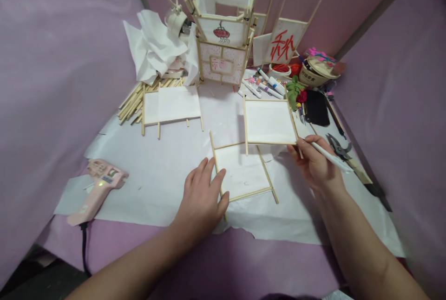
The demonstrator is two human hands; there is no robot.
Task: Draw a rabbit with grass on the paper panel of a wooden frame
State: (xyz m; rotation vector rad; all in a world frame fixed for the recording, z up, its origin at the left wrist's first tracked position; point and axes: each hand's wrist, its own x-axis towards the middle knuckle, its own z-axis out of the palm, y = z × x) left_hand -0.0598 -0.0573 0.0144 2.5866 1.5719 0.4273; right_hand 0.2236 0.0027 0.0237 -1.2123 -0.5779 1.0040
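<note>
My right hand (320,163) pinches the lower right corner of a small wooden-stick frame (270,121) covered with white paper. A slim white pen-like tool (331,156) is also in that hand, slanting out to the right. The raised frame partly overlaps a second paper-covered stick frame (244,172), which lies flat on the white sheet. My left hand (202,193) rests with its fingers spread on this second frame's left stick, thumb near the lower left corner. Faint dark marks show on that frame's paper.
At the back stands a tall stick-and-paper lantern structure (221,51). Paper frames (179,103) lean by loose sticks (130,105) on the left. A pink glue gun (99,188) lies at front left. Pruning shears (339,146), a black phone-like slab (317,107) and markers (275,85) lie right.
</note>
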